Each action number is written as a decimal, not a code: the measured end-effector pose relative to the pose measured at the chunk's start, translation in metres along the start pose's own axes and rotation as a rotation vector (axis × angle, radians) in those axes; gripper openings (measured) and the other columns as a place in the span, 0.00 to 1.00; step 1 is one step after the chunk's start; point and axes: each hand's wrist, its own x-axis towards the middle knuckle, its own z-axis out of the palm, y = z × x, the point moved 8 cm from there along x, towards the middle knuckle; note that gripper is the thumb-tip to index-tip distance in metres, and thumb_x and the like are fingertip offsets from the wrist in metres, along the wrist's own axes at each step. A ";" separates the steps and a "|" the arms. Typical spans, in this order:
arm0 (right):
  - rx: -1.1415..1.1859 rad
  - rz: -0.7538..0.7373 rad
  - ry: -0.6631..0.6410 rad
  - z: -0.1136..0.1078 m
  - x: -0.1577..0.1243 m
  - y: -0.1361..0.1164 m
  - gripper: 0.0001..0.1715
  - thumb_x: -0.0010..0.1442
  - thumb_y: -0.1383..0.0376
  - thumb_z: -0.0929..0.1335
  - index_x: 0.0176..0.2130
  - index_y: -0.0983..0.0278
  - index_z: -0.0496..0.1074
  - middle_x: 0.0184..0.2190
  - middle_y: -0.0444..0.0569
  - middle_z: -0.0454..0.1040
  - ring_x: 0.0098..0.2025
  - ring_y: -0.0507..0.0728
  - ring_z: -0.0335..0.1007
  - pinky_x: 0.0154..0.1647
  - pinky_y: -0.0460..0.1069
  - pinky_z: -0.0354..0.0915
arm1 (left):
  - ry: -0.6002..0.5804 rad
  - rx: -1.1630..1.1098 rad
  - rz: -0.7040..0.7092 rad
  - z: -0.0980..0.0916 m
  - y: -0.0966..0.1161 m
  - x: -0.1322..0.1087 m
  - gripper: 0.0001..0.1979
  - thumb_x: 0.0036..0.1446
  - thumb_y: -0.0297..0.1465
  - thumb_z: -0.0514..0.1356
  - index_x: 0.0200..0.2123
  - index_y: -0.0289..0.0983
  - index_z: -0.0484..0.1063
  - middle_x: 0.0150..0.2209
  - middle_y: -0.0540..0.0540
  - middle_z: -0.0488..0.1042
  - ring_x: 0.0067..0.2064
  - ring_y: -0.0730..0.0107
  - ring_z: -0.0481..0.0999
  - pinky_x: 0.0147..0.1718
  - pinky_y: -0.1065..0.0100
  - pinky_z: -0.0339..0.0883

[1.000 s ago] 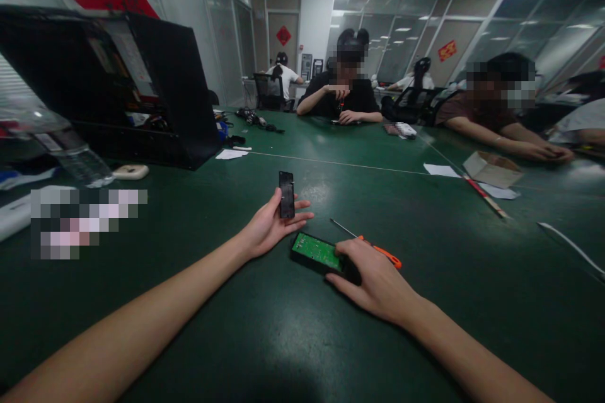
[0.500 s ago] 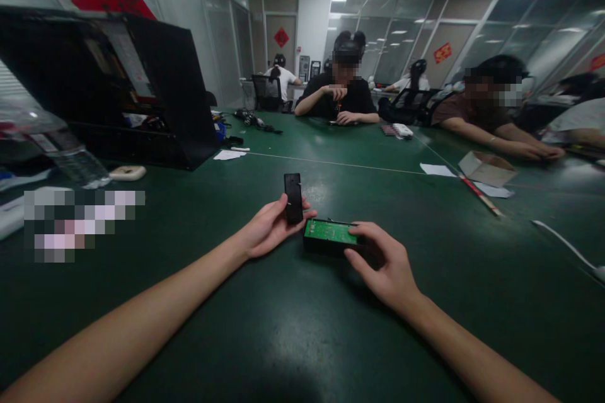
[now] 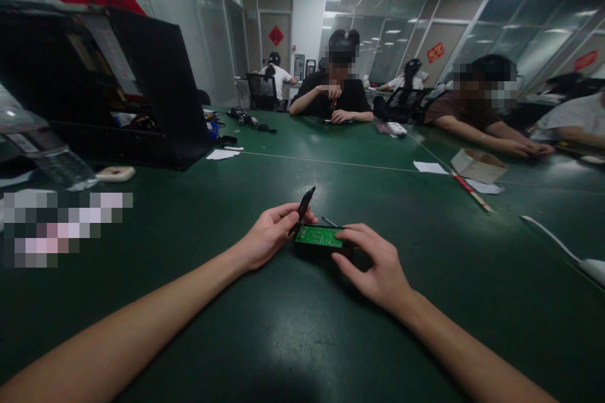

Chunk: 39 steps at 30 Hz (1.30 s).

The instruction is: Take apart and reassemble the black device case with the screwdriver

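My left hand [image 3: 271,233] is closed on a flat black cover [image 3: 305,204], which stands tilted edge-on to me at the left end of a small black case. Inside that open case [image 3: 316,250] a green circuit board [image 3: 319,235] faces up. My right hand [image 3: 373,261] grips the right end of the case between thumb and fingers, and a fingertip rests over the board's edge. A thin metal rod [image 3: 329,221] shows just behind the case; most of it is hidden.
A black open box [image 3: 189,101] and a clear plastic bottle [image 3: 61,154] stand at the left. An open cardboard box [image 3: 478,165], a red-and-tan stick [image 3: 472,192] and a white cable [image 3: 551,238] lie to the right. Co-workers sit across the green table [image 3: 265,340].
My left hand has turned the cover from facing me to edge-on and brought it against the case's left end. My right hand keeps its hold; the view has shifted slightly.
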 end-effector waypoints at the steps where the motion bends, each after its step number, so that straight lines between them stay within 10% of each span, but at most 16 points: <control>1: -0.001 -0.003 -0.005 0.000 0.000 -0.001 0.14 0.60 0.65 0.70 0.48 0.61 0.72 0.43 0.54 0.75 0.43 0.59 0.76 0.43 0.53 0.74 | 0.011 0.059 0.016 -0.001 0.000 -0.001 0.20 0.55 0.39 0.68 0.48 0.33 0.77 0.45 0.39 0.79 0.50 0.58 0.77 0.53 0.59 0.65; 9: -0.006 -0.067 -0.013 0.001 -0.002 -0.006 0.16 0.59 0.65 0.71 0.48 0.62 0.71 0.44 0.55 0.76 0.44 0.59 0.76 0.44 0.52 0.74 | -0.064 0.682 0.243 0.017 0.018 -0.013 0.19 0.51 0.34 0.70 0.48 0.38 0.78 0.48 0.41 0.78 0.51 0.56 0.75 0.53 0.59 0.64; 15: -0.019 -0.079 0.009 0.000 -0.004 -0.005 0.17 0.59 0.64 0.71 0.49 0.62 0.71 0.45 0.55 0.77 0.45 0.60 0.77 0.44 0.53 0.74 | -0.091 0.739 0.227 0.019 0.016 -0.014 0.22 0.51 0.35 0.69 0.51 0.40 0.77 0.51 0.41 0.79 0.53 0.53 0.76 0.55 0.58 0.64; 31: 0.117 0.104 0.050 0.005 -0.012 0.014 0.38 0.57 0.62 0.73 0.62 0.58 0.58 0.49 0.55 0.76 0.49 0.61 0.77 0.44 0.53 0.77 | -0.129 0.695 0.136 0.013 0.005 -0.010 0.22 0.52 0.37 0.69 0.51 0.42 0.77 0.50 0.43 0.78 0.52 0.55 0.75 0.53 0.59 0.64; 39: 0.068 0.043 0.116 -0.006 -0.008 0.009 0.24 0.59 0.66 0.72 0.55 0.60 0.67 0.50 0.56 0.76 0.48 0.60 0.77 0.42 0.51 0.77 | -0.065 0.099 -0.092 0.006 -0.009 -0.004 0.24 0.60 0.43 0.62 0.56 0.39 0.73 0.51 0.37 0.77 0.52 0.56 0.75 0.49 0.59 0.68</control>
